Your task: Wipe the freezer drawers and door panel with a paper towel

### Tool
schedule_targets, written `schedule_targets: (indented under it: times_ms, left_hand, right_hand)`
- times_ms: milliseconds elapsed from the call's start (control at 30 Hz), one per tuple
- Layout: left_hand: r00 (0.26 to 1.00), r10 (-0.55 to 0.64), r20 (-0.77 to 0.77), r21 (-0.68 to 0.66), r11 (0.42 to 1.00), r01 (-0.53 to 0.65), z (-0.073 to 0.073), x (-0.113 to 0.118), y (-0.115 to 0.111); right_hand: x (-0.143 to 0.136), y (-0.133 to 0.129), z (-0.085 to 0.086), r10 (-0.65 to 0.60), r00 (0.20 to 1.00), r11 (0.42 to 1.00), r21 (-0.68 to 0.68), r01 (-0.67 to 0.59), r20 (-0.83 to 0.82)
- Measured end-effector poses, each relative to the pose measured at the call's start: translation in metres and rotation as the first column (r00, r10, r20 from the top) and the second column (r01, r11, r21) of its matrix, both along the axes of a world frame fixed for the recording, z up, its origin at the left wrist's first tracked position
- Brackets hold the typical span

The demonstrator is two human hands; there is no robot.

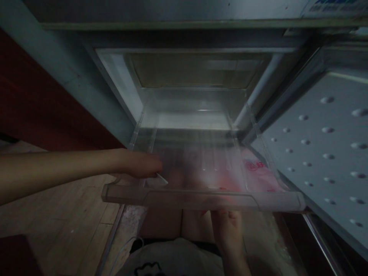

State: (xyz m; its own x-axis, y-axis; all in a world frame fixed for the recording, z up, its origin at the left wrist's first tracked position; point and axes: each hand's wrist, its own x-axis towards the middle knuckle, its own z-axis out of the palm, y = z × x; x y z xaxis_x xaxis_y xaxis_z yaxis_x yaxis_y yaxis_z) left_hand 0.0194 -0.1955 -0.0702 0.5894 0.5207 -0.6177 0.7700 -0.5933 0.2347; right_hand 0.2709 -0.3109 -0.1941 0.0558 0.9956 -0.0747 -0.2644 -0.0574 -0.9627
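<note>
A clear plastic freezer drawer [201,199] is pulled out of the open compartment. My left hand [143,165] reaches over its left side, fingers closed on a thin white piece [161,178] that sticks out beyond them; its kind does not show. Below the drawer's front edge is my right hand [227,224], its fingers curled and partly hidden by the drawer front. A pink plastic bag [258,170] with red print shows through the drawer's right side. Red parts of it appear by my right fingers, which seem to grip it.
The freezer door [316,153], with raised bumps on its inside, stands open at the right. Behind the drawer is the white compartment wall [115,71]. A dark red panel [43,103] stands at the left, above a wood-look floor [69,214]. A thin white cable [123,247] lies near my legs.
</note>
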Motion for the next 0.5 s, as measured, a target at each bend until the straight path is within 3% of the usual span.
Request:
schedule_targets:
  times_ms: [100, 167, 233, 367, 500]
  left_hand:
    - [0.985, 0.032, -0.17, 0.146, 0.989, -0.007, 0.017, 0.007, 0.004]
    - [0.972, 0.09, -0.218, 0.279, 0.96, -0.026, 0.026, 0.009, 0.004]
    - [0.967, 0.103, -0.231, 0.327, 0.945, -0.023, 0.027, 0.009, 0.002]
    - [0.985, -0.011, -0.173, 0.119, 0.992, 0.032, 0.012, 0.004, -0.007]
    - [0.994, -0.08, -0.08, -0.024, 0.997, 0.078, -0.005, 0.0, -0.009]
  right_hand:
    - [0.001, -0.001, -0.003, -0.02, 1.0, 1.0, -0.006, 0.02, 0.025]
    - [0.003, -0.002, -0.009, -0.02, 1.0, 1.0, -0.011, 0.02, 0.0]
    - [0.005, -0.004, -0.015, 0.028, 0.999, 0.999, -0.019, -0.028, -0.031]
    - [0.004, -0.005, -0.015, 0.017, 0.999, 0.999, -0.033, -0.018, -0.037]
    - [0.0, -0.001, -0.004, -0.028, 0.999, 1.0, -0.008, 0.027, -0.036]
